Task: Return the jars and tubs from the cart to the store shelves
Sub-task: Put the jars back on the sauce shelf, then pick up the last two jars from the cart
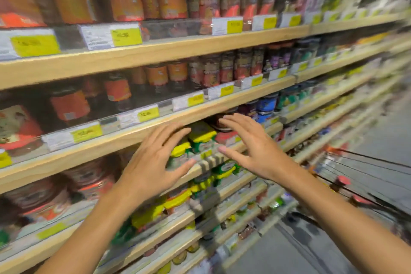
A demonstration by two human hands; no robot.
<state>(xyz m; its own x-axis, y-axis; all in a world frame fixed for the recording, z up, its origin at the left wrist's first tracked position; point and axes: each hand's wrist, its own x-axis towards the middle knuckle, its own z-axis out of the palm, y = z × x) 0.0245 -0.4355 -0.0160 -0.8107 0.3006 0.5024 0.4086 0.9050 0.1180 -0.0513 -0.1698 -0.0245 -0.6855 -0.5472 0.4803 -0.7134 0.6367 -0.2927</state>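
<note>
Both hands, the left hand and right hand, are hovering spread and holding nothing beside the yellow-lidded tubs on the shelf, so the cart is probably calling next.

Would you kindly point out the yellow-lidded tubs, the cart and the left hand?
yellow-lidded tubs (201,134), head view, on a yellow lid.
cart (364,176), head view, on its wire side.
left hand (153,160), head view, on its back.
</note>
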